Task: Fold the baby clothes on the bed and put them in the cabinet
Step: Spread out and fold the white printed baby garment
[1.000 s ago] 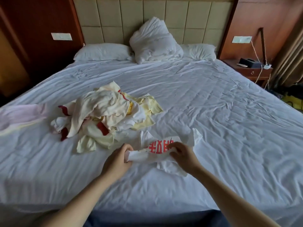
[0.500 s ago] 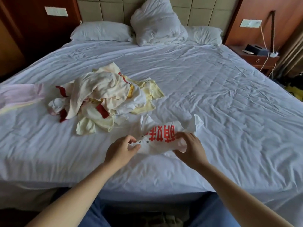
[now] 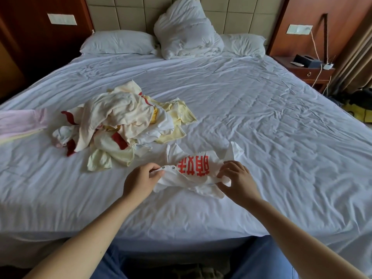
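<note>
My left hand (image 3: 141, 180) pinches the snap end of the white bodysuit (image 3: 193, 175), and my right hand (image 3: 237, 178) pinches its other end. It lies on the bed (image 3: 271, 121), near the clothes pile (image 3: 120, 125).

White red-print bodysuit (image 3: 193, 174) crumpled; cream-yellow clothes pile (image 3: 120, 125) beside.

The person's left hand (image 3: 141, 181) pinches the snap-button edge of a white baby garment (image 3: 193, 172) with red print, while the right hand (image 3: 236, 181) pinches its opposite side, on the white-sheeted bed (image 3: 261, 121). A heap of cream, yellow and red baby clothes (image 3: 120, 123) lies just beyond, a pink piece (image 3: 20, 122) at far left, pillows (image 3: 118, 42) by the headboard
</note>
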Motion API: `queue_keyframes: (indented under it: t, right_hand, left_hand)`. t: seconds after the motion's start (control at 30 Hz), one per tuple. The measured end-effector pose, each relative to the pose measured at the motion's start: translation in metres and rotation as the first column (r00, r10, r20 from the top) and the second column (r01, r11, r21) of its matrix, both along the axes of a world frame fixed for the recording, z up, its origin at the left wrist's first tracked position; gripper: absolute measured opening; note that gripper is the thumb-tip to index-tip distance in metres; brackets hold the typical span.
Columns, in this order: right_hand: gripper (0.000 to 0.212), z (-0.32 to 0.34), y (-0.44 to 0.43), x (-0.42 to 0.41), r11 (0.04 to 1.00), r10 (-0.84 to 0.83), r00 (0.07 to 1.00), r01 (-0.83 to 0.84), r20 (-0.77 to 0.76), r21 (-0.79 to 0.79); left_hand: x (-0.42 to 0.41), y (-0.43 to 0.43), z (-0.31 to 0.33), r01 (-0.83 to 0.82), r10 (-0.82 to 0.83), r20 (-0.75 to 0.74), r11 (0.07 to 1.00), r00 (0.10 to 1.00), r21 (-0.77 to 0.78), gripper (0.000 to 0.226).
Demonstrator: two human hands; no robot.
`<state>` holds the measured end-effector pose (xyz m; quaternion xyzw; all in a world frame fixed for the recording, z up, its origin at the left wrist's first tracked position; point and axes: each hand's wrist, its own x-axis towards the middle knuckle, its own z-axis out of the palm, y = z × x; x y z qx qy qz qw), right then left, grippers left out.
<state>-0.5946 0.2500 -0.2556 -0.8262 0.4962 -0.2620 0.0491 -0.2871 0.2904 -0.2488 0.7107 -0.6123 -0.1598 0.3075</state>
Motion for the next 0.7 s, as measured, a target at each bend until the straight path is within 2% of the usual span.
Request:
queue_keyframes:
  t: [0.2, 0.3, 0.4, 0.53, 0.63, 0.7]
  right_hand:
    - [0.01, 0.044, -0.012, 0.005, 0.999, -0.044, 0.996, 0.045, 0.08, -0.012]
    - [0.015, 0.073, -0.022, 0.007, 0.987, -0.13, 0.99, 0.123, 0.063, 0.103]
    - [0.019, 0.094, -0.033, 0.004, 0.966, -0.157, 0.987, 0.149, 0.022, 0.21]
    - [0.016, 0.119, -0.053, 0.001, 0.926, -0.149, 0.956, 0.045, 0.254, 0.374]
    - [0.018, 0.147, -0.063, -0.002, 0.899, -0.159, 0.867, -0.071, 0.472, 0.433]
    - [0.016, 0.17, -0.064, -0.002, 0.892, -0.147, 0.798, -0.148, 0.584, 0.427]
  left_hand:
    - [0.011, -0.025, 0.031, 0.063, -0.083, -0.179, 0.992, 0.98, -0.113, 0.016]
    - [0.017, -0.04, 0.053, 0.099, -0.122, -0.201, 0.987, 0.972, -0.125, 0.022]
    - [0.024, -0.059, 0.075, 0.158, -0.17, -0.172, 0.984, 0.97, -0.084, 0.016]
    - [0.026, -0.081, 0.116, 0.236, -0.238, -0.157, 0.971, 0.958, -0.031, 0.018]
    - [0.02, -0.09, 0.151, 0.227, -0.221, -0.191, 0.974, 0.956, 0.01, 0.018]
    - [0.014, -0.095, 0.175, 0.235, -0.219, -0.268, 0.972, 0.938, 0.028, 0.015]
